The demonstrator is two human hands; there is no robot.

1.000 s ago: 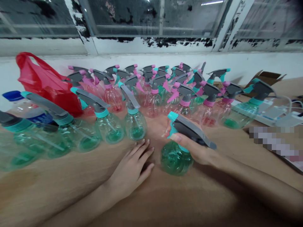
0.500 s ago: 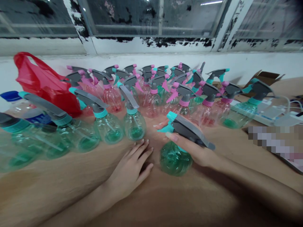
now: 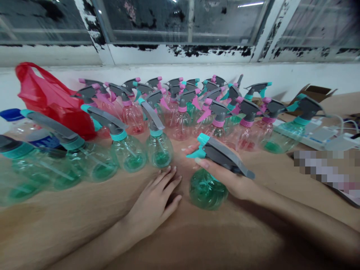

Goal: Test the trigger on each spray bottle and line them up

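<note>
My right hand (image 3: 233, 180) grips a green spray bottle (image 3: 208, 189) by its neck, under the grey and teal trigger head (image 3: 222, 153). The bottle stands on the brown table (image 3: 70, 221). My left hand (image 3: 156, 200) lies flat on the table just left of that bottle, fingers spread and holding nothing. Right behind my left fingertips stands another green spray bottle (image 3: 159, 144).
Several green spray bottles (image 3: 95, 157) line the left, several pink ones (image 3: 182, 120) crowd the back. A red plastic bag (image 3: 53, 99) and a blue-capped bottle (image 3: 17, 120) sit far left. A power strip with cables (image 3: 317, 137) and a cardboard box (image 3: 315, 92) lie right, under the window wall.
My right index finger has come off the teal trigger, which has sprung forward. The bottle and my left hand have stayed in place.
</note>
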